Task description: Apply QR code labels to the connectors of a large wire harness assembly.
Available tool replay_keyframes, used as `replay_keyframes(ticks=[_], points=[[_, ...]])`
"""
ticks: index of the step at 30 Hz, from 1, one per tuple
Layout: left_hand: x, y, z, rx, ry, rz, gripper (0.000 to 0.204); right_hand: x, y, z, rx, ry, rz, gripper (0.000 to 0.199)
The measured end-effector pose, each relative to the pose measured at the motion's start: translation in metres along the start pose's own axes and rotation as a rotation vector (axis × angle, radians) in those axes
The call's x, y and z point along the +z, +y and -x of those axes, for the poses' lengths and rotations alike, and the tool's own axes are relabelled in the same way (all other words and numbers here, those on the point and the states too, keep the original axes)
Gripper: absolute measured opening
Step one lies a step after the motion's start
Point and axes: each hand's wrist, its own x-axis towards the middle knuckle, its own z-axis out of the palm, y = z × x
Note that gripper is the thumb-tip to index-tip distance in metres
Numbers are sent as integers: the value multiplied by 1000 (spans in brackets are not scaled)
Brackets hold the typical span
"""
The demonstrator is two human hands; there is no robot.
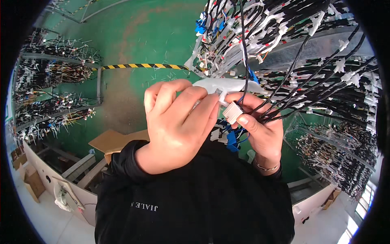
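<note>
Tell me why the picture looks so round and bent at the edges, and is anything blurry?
Head view: a fisheye lens bends the striped floor tape and leaves black corners. Even daylight, soft shadows. The left hand, the right hand and the white connector are sharp; the wire bundles smear slightly toward the rim.

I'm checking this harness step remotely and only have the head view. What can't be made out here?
- Left hand: its fingertips and whatever they pinch face away, hidden behind its own back.
- White connector: mating face and pins too small to read; the right hand thumb covers part.
- Blue connector: mostly hidden below both hands.
- White flat piece: lower part hidden by the fingers.
- Black wires: far ends lost among the harness racks.
</note>
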Motion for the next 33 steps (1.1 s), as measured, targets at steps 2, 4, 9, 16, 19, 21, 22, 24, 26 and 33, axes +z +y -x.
replay_keyframes(ticks=[2,4,9,16,19,21,22,24,26,33], points=[[0,-1,-1,-8,-21,10,28,-2,0,-1,0,-15,12,33],[0,0,-3,-6,-18,2,25,-2,-1,-1,-1,-37,25,33],[0,0,-6,-44,-17,36,26,-3,1,0,-5,-39,68,32],[-6,-6,-7,-214,-58,270,27,-5,1,0,10,-49,-1,33],[-15,-3,-14,-255,-141,329,30,-7,0,-1,0,-66,-15,34],[-16,-3,-15,-265,-186,325,31,-7,-1,0,10,-53,-13,34],[-16,-5,-15,-251,-187,304,32,-7,0,-1,9,-55,-13,34],[-17,-8,-15,-235,-187,284,33,-10,1,-1,6,-94,-47,34],[-19,-10,-17,-223,-219,305,32,-12,1,-2,-7,-115,-51,34],[-17,-13,-19,-216,-308,444,29,-17,4,0,-17,-135,-61,33]])
